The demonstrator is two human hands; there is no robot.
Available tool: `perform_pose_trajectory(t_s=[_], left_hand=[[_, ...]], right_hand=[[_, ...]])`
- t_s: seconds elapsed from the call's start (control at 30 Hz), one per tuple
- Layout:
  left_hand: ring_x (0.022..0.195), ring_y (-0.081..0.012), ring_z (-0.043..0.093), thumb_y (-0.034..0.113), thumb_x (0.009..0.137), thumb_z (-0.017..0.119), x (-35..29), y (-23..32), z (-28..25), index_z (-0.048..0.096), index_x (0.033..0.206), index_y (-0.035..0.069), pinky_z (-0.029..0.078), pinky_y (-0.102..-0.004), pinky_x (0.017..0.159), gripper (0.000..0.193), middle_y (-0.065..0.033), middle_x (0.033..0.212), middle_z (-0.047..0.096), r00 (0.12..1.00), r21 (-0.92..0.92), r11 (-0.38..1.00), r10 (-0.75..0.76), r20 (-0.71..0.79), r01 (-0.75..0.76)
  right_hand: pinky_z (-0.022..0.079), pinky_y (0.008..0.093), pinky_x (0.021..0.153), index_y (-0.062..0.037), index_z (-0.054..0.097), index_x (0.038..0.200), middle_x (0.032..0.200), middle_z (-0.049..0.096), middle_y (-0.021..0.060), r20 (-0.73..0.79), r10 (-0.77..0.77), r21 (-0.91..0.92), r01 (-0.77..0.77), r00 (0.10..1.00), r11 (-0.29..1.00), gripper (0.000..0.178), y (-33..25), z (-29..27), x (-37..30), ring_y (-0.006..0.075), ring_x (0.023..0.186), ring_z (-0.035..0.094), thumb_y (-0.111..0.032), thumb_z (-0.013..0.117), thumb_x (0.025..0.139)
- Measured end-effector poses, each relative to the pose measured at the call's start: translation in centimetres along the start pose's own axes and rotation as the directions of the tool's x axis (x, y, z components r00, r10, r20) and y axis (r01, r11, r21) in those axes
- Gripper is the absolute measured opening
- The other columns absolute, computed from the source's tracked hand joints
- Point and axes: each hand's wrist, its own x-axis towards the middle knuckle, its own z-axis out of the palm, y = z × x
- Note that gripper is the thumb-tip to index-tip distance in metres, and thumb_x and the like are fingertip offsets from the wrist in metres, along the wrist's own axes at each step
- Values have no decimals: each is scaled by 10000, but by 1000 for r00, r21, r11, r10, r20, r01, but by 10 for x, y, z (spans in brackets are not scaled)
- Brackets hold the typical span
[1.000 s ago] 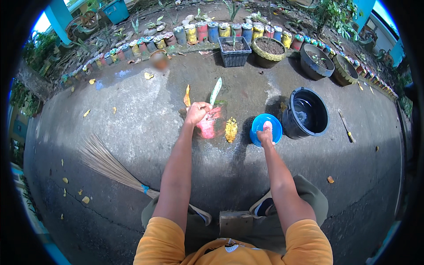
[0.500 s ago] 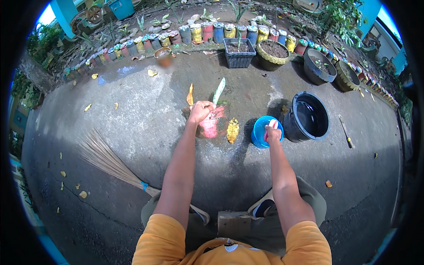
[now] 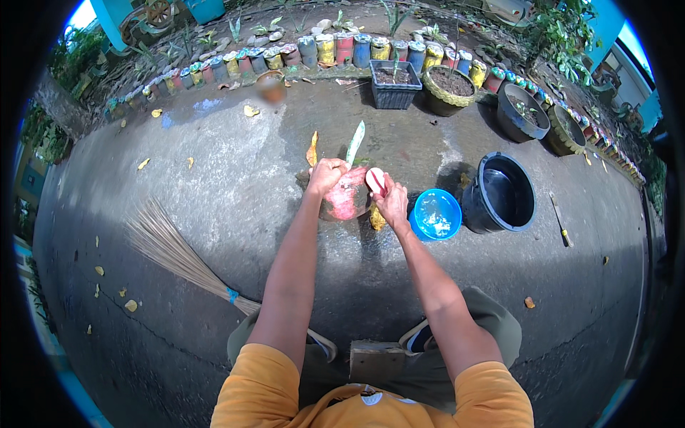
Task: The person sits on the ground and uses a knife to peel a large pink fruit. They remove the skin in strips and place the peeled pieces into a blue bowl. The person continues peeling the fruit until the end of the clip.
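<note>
- Grey concrete paving (image 3: 214, 160) spreads all round the blue bucket (image 3: 421, 230), partly sunlit and partly shaded.
- Beyond the bucket, a curved row of painted containers (image 3: 344, 50) edges a bed of soil and stones; in front of it stand a square black planter (image 3: 394, 97) and a round pot (image 3: 445, 107) with a yellowish rim.
- Left of the bucket lies a dark piece with a wet red patch (image 3: 342, 202). At its upper edge I see the person's left hand (image 3: 328, 175), fingers curled closed; whether they pinch that edge or the foot of the pale green leaf (image 3: 355, 143) beside them, I cannot tell.
- Between that piece and the bucket, the right hand (image 3: 392, 204) grasps an oval scrubber (image 3: 376, 180), pale with a red stripe, fingers wrapped about its near side. A yellow leaf (image 3: 377, 220) shows partly beneath this hand.
- Water glints inside the bucket. Just right of it is a larger black tub (image 3: 477, 214), and farther right lies a thin tool (image 3: 562, 227) with a yellow-marked handle.
- Well to the bucket's left, a stick broom (image 3: 182, 250) rests on the ground.
</note>
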Motion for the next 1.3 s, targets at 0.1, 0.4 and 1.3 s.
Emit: perform_pose_trajectory(t_s=[0.1,0.4,1.3], left_hand=[[861,-138,640,281,842,689,4,-4,-2,729,1003,83,467,-291,841,258,-42,898,721,1000,-26,1000,-17,9,17],[858,-126,641,330,833,702,-1,-2,-7,734,1010,135,446,-306,863,265,-18,885,722,999,-7,1000,-28,-18,28],[815,-100,625,304,841,700,4,7,2,726,996,88,480,-278,794,267,-26,854,714,999,47,998,39,-22,-37]], right_hand=[[464,473,854,-57,466,1368,1052,608,195,163,-29,26,25,986,999,721,0,2,-4,360,992,552,-236,754,732],[471,448,883,-63,494,1343,1054,611,197,-26,-17,90,19,1000,996,698,-7,16,-3,360,994,567,-259,762,729],[423,435,948,10,468,1339,1057,608,239,178,-229,224,187,957,956,708,5,22,-25,381,1006,555,-227,745,731]])
